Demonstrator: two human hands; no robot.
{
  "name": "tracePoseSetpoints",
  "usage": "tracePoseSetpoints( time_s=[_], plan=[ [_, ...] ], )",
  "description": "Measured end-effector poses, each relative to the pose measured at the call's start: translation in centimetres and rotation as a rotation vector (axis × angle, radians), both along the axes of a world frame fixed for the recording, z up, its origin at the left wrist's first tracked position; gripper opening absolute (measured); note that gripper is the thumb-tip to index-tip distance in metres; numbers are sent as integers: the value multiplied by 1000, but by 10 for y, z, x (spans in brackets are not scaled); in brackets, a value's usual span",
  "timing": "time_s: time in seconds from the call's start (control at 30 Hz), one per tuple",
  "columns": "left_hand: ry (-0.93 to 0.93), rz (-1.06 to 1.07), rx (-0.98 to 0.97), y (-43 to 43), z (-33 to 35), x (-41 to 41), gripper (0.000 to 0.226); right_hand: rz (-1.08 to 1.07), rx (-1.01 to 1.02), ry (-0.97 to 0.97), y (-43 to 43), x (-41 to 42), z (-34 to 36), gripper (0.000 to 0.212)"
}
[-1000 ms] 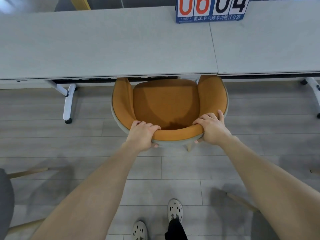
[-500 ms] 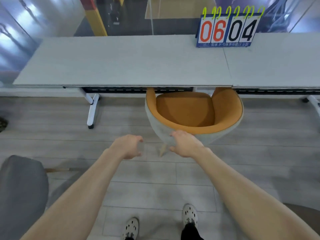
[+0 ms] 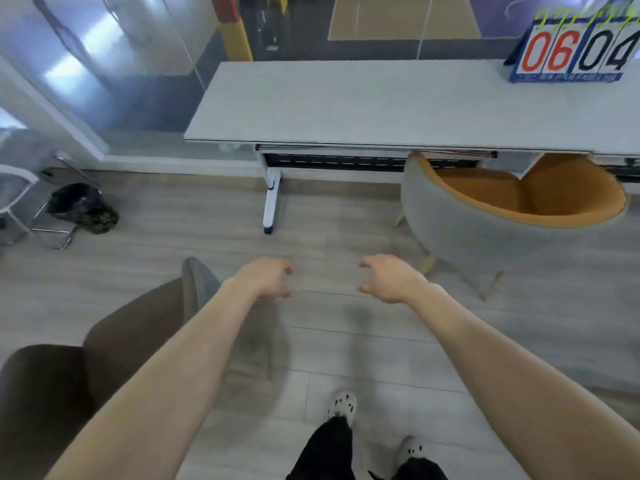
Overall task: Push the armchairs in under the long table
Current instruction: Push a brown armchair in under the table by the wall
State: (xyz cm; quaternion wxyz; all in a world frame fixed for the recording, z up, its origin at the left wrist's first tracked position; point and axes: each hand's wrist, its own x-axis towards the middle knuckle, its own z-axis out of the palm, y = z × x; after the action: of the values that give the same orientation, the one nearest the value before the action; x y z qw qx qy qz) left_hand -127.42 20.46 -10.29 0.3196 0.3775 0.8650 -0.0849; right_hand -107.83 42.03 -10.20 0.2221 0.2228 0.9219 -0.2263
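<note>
An orange armchair [image 3: 485,216] with a grey shell stands at the right, its front tucked under the long grey table [image 3: 346,109]. A brown armchair [image 3: 104,348] with a grey back edge sits at the lower left, away from the table. My left hand [image 3: 266,277] and my right hand [image 3: 388,278] hover over the floor between the two chairs. Both have curled, spread fingers and hold nothing. Neither hand touches a chair.
A white table leg on a caster [image 3: 270,202] stands under the table's left end. A scoreboard [image 3: 575,53] reading 06 04 sits on the table at the far right. A dark bag on a metal-framed chair [image 3: 79,209] is at the left, by a glass wall.
Both hands have let go of the orange armchair's back. The view has swung left, so that chair now sits at the right and the brown armchair has come into view.
</note>
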Motion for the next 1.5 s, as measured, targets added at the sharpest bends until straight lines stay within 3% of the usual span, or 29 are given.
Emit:
tracePoseSetpoints(
  time_s=[0.4, 0.53, 0.63, 0.73, 0.87, 0.97, 1.13, 1.2, 1.37, 1.5],
  plan=[
    [96, 214, 101, -308, 15, 3, 59, 154, -30, 93, -259, -21, -14, 63],
    [93, 312, 68, -431, 13, 19, 61, 247, -85, 84, -368, -15, -25, 71],
    [75, 408, 49, -516, 5, 21, 72, 366, -86, 99, -444, -29, -34, 80],
    [15, 444, 16, -575, -11, 21, 98, 439, -27, 188, -503, -48, -44, 88],
    [44, 304, 17, -621, -54, 10, 121, 501, 105, 151, -558, -70, -81, 107],
    [101, 148, 65, -639, -98, -2, 121, 509, 212, 59, -582, -80, -114, 115],
    [193, -11, 184, -656, -151, -14, 114, 399, 329, 114, -599, -85, -145, 82],
    [215, -8, 247, -655, -165, -17, 114, 391, 353, 159, -598, -83, -149, 80],
    [239, 12, 361, -653, -184, -25, 76, 400, 352, 209, -568, -85, -151, 86],
    [255, -21, 392, -669, -187, -32, 65, 371, 361, 235, -571, -85, -156, 85]
  ],
)
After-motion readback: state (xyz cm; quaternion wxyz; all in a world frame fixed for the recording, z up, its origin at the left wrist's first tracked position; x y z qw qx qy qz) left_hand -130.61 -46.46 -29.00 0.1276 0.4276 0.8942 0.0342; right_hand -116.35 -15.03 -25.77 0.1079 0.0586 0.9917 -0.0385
